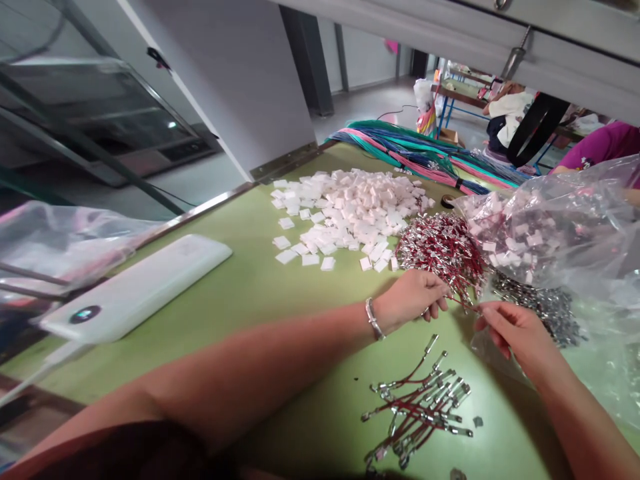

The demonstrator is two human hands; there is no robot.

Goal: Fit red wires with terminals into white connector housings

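Seemingly, only a little is done: a small bunch of red wires lies apart on the green table, while a far larger heap is left. One wire runs between the left hand and the right hand — each pinching it at the fingertips — just on the near side of that heap.

Nearest us on the counter lies a spread of wires. Beyond it we have the wire pile, with a heap of small blocks to its left. On its right sits a bag with more blocks inside; metal pieces lie nearer us. Cable bundles run behind; a corded device lies left.
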